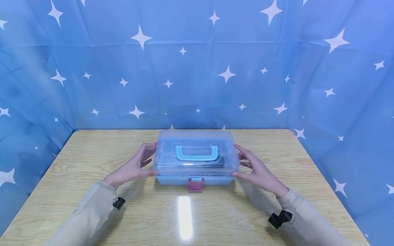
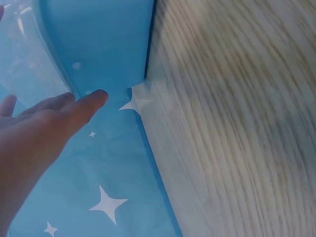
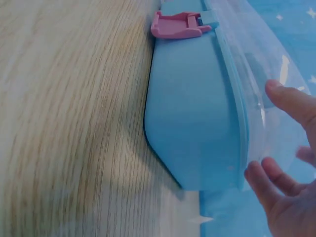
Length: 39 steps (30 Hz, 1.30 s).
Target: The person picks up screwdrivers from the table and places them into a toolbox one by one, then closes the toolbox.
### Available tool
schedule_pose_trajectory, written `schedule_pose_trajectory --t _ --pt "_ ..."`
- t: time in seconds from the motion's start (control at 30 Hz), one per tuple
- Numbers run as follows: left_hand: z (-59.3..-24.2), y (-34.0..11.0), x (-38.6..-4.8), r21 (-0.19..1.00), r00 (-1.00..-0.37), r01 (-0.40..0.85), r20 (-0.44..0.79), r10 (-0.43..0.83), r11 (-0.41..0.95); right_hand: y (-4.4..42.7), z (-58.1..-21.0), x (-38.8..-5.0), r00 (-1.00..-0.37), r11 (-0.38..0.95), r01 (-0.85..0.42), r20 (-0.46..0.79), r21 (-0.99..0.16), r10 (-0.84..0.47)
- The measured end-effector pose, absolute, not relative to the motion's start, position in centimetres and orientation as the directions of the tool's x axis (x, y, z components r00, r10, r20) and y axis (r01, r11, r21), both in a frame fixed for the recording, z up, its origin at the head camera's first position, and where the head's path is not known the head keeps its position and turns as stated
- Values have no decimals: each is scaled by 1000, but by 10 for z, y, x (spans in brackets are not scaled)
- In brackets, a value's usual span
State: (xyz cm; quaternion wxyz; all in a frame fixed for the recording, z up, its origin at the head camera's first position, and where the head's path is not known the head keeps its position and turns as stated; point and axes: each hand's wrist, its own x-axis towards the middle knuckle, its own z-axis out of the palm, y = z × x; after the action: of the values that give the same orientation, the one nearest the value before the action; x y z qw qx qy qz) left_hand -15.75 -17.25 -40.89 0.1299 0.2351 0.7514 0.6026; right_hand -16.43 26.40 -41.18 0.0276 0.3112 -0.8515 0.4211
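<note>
A blue plastic storage box [image 1: 195,179] with a see-through lid [image 1: 172,155] sits on the table, its lid down. On the lid lies a light-blue handle [image 1: 197,157]. The pink latch [image 1: 195,186] hangs loose at the front, also seen in the right wrist view. My left hand [image 1: 138,165] is at the box's left side, thumb near the front corner and fingers farther back at the lid. At the right side, my right hand [image 1: 258,169] touches the lid with spread, gently bent fingers and thumb. The box's contents are hard to make out.
The wood-grain table [image 1: 191,218] runs under the box and both forearms. A blue curtain with white stars [image 1: 197,68] stands behind and along both sides. A bright light reflection [image 1: 185,218] shows on the tabletop in front of the box.
</note>
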Motion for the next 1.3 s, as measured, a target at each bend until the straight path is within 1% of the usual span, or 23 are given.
schedule_pose_trajectory --t 0.2,0.37,0.47,0.7,0.77,0.87,1.0,1.17,1.3 --pt "-407 -171 -158 965 -858 206 99 504 160 262 -404 -160 -804 485 -573 338 -660 -490" --pt "-400 -169 -155 953 -878 206 79 472 223 260 -386 -152 -787 502 -604 363 -619 -499" --pt "-395 -168 -154 936 -889 225 83 451 271 259 -377 -150 -761 484 -639 400 -598 -511" --pt "-380 -155 -158 875 -894 289 101 437 388 249 -368 -143 -680 414 -728 497 -547 -539" --pt "-376 -149 -160 845 -891 317 110 440 431 244 -367 -139 -668 392 -737 511 -550 -540" --pt "-373 -140 -164 797 -886 361 132 444 484 236 -369 -133 -626 324 -766 528 -555 -573" --pt "-372 -134 -170 756 -880 390 140 453 525 225 -377 -125 -590 268 -761 458 -591 -665" --pt "-373 -136 -174 748 -883 371 101 458 550 215 -393 -119 -605 286 -677 292 -679 -741" --pt "-375 -137 -175 749 -882 362 84 463 555 206 -407 -117 -587 291 -646 216 -706 -780"
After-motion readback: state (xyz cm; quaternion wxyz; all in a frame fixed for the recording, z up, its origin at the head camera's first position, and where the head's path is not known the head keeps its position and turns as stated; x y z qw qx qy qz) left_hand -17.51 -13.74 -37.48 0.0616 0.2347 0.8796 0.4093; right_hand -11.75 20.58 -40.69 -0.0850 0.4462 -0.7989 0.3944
